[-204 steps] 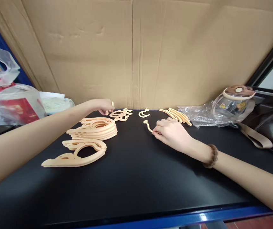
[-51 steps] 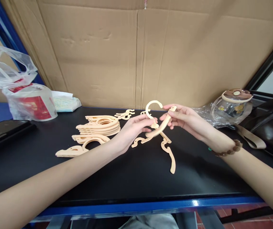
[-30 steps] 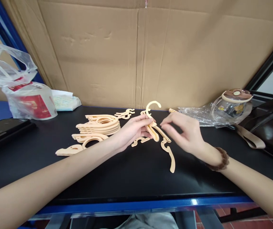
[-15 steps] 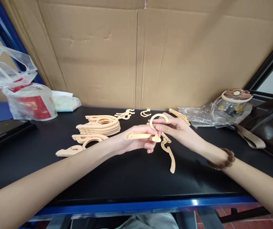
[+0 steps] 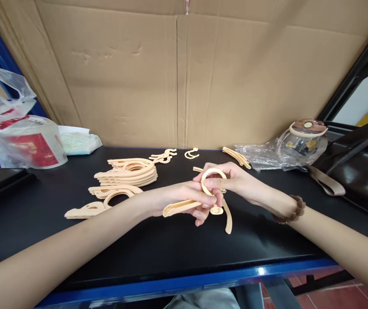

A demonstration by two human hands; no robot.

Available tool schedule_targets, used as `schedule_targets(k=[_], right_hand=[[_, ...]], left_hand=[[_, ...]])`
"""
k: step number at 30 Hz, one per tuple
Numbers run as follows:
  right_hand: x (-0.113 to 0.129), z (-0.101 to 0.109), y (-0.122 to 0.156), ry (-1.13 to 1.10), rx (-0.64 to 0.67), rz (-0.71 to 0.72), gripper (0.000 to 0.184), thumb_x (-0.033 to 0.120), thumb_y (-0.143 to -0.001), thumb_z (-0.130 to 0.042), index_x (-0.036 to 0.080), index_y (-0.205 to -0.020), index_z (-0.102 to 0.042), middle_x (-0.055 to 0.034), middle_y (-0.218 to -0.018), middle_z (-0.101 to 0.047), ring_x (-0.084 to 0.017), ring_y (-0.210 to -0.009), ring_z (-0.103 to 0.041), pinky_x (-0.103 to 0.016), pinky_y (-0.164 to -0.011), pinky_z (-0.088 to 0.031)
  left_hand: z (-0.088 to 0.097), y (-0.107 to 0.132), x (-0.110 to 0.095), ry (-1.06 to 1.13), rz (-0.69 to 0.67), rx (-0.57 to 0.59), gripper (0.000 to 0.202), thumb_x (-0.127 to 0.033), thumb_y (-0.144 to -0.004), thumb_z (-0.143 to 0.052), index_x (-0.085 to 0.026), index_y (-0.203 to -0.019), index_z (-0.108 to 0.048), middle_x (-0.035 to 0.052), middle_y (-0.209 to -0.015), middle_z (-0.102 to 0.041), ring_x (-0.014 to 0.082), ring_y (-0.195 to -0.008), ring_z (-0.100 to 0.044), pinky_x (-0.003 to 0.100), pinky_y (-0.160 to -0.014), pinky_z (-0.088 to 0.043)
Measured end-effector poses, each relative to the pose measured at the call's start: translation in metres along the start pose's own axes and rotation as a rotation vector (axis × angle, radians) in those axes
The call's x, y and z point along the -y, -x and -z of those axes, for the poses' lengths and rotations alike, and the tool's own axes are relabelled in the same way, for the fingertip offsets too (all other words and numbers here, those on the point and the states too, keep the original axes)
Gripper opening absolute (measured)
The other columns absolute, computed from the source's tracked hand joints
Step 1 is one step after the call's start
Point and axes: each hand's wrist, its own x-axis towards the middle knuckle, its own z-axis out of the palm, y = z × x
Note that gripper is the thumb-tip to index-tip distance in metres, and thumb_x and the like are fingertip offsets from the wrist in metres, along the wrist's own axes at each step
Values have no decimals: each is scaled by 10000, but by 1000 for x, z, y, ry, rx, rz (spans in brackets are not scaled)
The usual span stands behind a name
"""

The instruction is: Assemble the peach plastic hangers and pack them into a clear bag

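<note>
My left hand (image 5: 184, 195) is closed around a cream plastic hanger arm (image 5: 179, 208), whose hollow end sticks out to the left. My right hand (image 5: 237, 182) pinches a matching curved hanger hook (image 5: 205, 178) by its loop. The hook's small round foot (image 5: 216, 210) hangs just below my left fingertips, and the fingers of both hands meet around it. Whether hook and arm are joined cannot be made out. Under the hands, a loose curved hanger piece (image 5: 228, 221) lies on the black table (image 5: 158, 253), partly hidden.
Left of my hands lie stacked folded hangers (image 5: 132, 174) and a single one (image 5: 85, 211). Loose hooks (image 5: 164, 155), another hook (image 5: 190, 153) and several arms (image 5: 236, 156) lie behind. A bagged tissue roll (image 5: 38, 143), phone (image 5: 1, 182), clear cup (image 5: 306, 139) and dark bag (image 5: 360, 163) line the sides.
Both hands have come lower and nearer, carrying the hook and arm. My right fingers have shifted onto the hook's loop, and its foot has tilted. The view has turned slightly right.
</note>
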Motion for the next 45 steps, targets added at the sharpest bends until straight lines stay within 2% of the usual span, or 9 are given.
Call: schedule_targets(k=[3,7,14,17,21,24,27,34,45], right_hand=[[0,1,0,-20,-60,11,197,378,-870,-600,199,-894,-681,18,-697,-622,-127,-659,-592,-289,-714,-458],[-5,9,-4,36,-383,99,176,369,-859,-612,208,-894,-675,-7,-833,-660,-144,-800,-602,-293,-803,-463],[-22,34,-10,175,-647,146,256,415,-845,-614,175,-922,-659,-58,-858,-719,-180,-817,-641,-316,-747,-494],[-24,37,-8,365,-675,144,263,416,-874,-576,171,-923,-659,-56,-839,-720,-176,-773,-641,-316,-729,-486],[-21,33,-3,779,-630,235,205,363,-909,-538,188,-898,-646,-37,-807,-681,-165,-732,-615,-300,-682,-450],[-19,26,-3,883,-585,284,167,343,-906,-553,194,-865,-619,-20,-760,-635,-150,-687,-587,-295,-657,-440],[-17,22,-5,605,-586,229,166,361,-906,-557,201,-868,-576,2,-723,-626,-124,-628,-585,-279,-636,-469],[-16,17,-8,-214,-505,-36,215,373,-840,-655,176,-877,-575,-28,-761,-720,-103,-641,-668,-232,-675,-551],[-22,16,-7,-406,-341,-114,174,332,-810,-698,170,-811,-634,-3,-735,-727,-85,-635,-684,-180,-668,-562]], left_hand=[[2,2,-3,-75,-32,-46,103,-255,-870,-601,-156,-898,-605,-38,-719,-455,68,-560,-420,288,-643,-436],[6,7,-11,-179,-106,-195,241,-264,-908,-563,-211,-1143,-568,-37,-786,-459,59,-585,-430,265,-629,-414],[13,10,-9,-220,-95,-390,641,-271,-959,-456,-383,-1459,-72,-60,-756,-500,70,-550,-457,262,-611,-408],[11,7,-7,-267,-39,-441,496,-290,-959,-437,-263,-1394,-199,-7,-852,-584,82,-557,-497,272,-597,-419],[6,0,-5,-361,-60,-435,166,-241,-926,-426,-148,-1044,-495,61,-988,-589,94,-655,-521,249,-594,-425],[3,-4,-2,-408,-83,-485,124,-205,-864,-446,-149,-924,-538,-8,-794,-508,77,-572,-429,218,-507,-344],[2,-3,0,-508,-85,-553,168,-264,-878,-404,-172,-758,-478,-53,-643,-367,75,-502,-297,221,-456,-236],[-6,3,1,-1130,4,-710,515,-578,-918,-346,-183,-588,-326,-46,-532,-347,105,-499,-340,259,-496,-223],[-9,1,7,-1359,-111,-766,466,-525,-965,-293,-189,-651,-369,-49,-529,-412,109,-482,-388,251,-517,-226]])
